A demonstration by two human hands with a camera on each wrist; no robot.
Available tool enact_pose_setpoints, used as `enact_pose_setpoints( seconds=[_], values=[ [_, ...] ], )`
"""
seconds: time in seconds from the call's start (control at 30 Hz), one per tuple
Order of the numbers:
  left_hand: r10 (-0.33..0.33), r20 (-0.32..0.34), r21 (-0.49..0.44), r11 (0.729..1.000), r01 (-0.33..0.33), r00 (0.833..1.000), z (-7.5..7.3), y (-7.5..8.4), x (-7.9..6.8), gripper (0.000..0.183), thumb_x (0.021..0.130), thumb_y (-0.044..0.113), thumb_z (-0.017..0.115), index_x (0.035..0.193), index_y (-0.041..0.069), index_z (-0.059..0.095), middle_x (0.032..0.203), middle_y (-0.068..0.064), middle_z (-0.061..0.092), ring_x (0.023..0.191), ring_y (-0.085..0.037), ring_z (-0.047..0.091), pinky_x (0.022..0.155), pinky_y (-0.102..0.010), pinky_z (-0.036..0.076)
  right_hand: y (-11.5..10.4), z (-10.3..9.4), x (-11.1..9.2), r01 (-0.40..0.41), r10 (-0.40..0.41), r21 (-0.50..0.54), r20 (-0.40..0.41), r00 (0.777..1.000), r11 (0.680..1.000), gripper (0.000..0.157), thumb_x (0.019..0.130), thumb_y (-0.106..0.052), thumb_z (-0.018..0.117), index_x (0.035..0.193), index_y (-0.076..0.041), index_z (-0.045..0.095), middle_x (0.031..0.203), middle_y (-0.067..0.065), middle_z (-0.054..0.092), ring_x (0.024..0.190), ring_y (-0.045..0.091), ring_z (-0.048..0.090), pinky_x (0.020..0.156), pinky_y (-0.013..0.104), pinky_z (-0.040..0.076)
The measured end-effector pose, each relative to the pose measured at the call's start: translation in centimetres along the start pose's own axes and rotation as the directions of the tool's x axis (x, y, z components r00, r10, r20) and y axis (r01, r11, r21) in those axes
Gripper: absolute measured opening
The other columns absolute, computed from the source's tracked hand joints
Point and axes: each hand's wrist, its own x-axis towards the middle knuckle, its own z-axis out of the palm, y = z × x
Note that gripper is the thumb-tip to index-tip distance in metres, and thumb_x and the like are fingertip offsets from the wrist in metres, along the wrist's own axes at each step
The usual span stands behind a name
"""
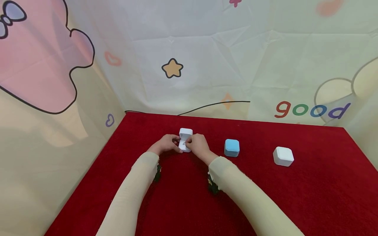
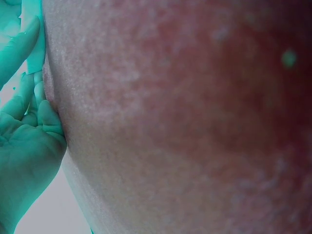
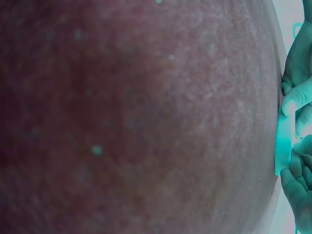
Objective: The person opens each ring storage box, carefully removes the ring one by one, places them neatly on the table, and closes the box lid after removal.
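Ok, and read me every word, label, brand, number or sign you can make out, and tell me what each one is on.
"good", in multicoloured lowercase letters, on the backdrop cloth.
No other text can be read: none shows on the open white ring box, the light blue box or the closed white box.
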Motion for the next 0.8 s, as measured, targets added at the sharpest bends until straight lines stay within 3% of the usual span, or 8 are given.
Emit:
enact_pose_setpoints(
  seconds=[0.8],
  values=[
    [0.013, 0.010, 0.004, 1.000, -0.013, 1.000, -0.05, 0.08, -0.11, 0.065, 0.085, 0.011, 0.080, 0.143, -0.003, 0.055, 0.140, -0.020, 0.060, 0.121, -0.028, 0.054, 0.106, -0.038, 0.049, 0.55, 0.02, 0.29, -0.028, 0.028, 0.077, 0.005, 1.000, 0.997, 0.015, 0.093, -0.008, 0.069, 0.096, -0.001, 0.082, 0.091, 0.011, 0.080, 0.075, 0.012, 0.057, 0.063, 0.017, 0.043]
  ],
)
